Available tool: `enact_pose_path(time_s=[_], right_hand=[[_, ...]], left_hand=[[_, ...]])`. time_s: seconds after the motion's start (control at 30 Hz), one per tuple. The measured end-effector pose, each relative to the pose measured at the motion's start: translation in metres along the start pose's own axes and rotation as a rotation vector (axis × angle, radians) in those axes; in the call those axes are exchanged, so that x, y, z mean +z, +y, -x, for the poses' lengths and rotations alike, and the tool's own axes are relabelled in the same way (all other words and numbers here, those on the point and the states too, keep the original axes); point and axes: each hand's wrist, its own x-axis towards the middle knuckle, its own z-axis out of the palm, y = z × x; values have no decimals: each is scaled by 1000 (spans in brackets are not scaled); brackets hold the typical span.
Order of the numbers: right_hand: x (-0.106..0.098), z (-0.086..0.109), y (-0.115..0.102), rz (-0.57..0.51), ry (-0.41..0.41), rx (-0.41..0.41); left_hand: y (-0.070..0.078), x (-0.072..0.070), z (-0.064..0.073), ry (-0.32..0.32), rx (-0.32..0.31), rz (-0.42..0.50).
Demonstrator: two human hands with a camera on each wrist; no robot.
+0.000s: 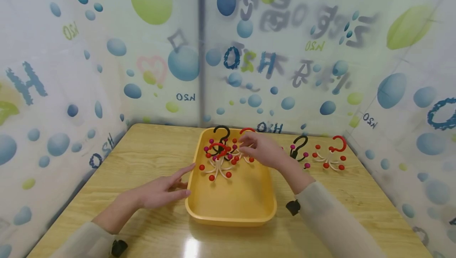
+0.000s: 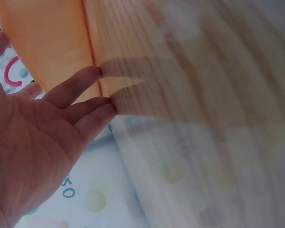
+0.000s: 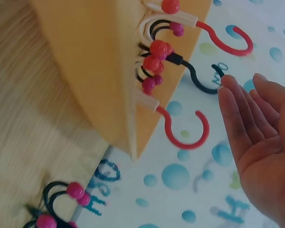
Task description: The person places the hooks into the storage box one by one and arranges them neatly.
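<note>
A yellow plastic tray (image 1: 231, 206) stands on the table, holding several small many-armed hook hangers with balls on their tips. In front is a white-armed hanger (image 1: 218, 164) with a red hook. Behind it stands a black hanger (image 1: 220, 148), and beside that another white one with a red hook (image 1: 246, 129), partly covered by my right hand. My left hand (image 1: 160, 190) rests its fingertips against the tray's left side. Over the tray's far right part hovers my right hand (image 1: 261, 151), fingers loosely bent and holding nothing. In the right wrist view its fingertips overlap the black hook (image 3: 194, 78).
To the tray's right, on the wooden table (image 1: 342, 206), are a black hanger (image 1: 293, 154) with purple balls and a white hanger (image 1: 329, 158) with a red hook and red balls. Patterned curtains (image 1: 185, 64) surround the table at the back and sides.
</note>
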Motion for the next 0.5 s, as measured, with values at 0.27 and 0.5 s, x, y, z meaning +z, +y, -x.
enact_pose_path(time_s=[0.27, 0.5], right_hand=[[-23, 48, 40, -65, 120, 39], [-42, 89, 80, -129, 186, 94]], left_hand=[[0, 0, 1, -7, -15, 1], [-1, 0, -1, -14, -11, 0]])
